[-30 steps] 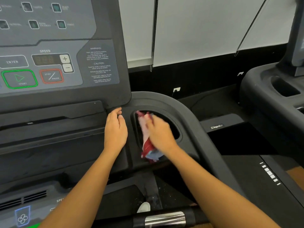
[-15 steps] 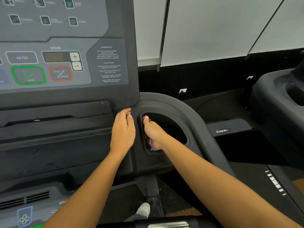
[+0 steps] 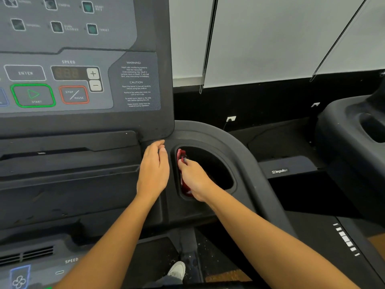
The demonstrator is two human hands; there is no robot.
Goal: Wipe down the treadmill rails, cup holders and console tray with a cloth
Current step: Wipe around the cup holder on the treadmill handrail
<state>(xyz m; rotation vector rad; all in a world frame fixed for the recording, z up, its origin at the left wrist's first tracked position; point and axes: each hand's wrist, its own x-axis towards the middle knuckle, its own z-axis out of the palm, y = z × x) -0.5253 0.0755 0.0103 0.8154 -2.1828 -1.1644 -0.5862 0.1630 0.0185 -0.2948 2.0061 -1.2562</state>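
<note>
Deeper than before, my right hand grips the red cloth against the cup holder wall; left hand rests flat alongside. Next: sweep its bottom.

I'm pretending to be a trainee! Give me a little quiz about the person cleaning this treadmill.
1. True or false: the cloth is down inside the cup holder.
2. Which hand holds the cloth? A) left B) right C) both
3. What colour is the outline around the START button?

Key:
1. True.
2. B: the right hand holds it against the holder's inner wall.
3. Green.
</note>
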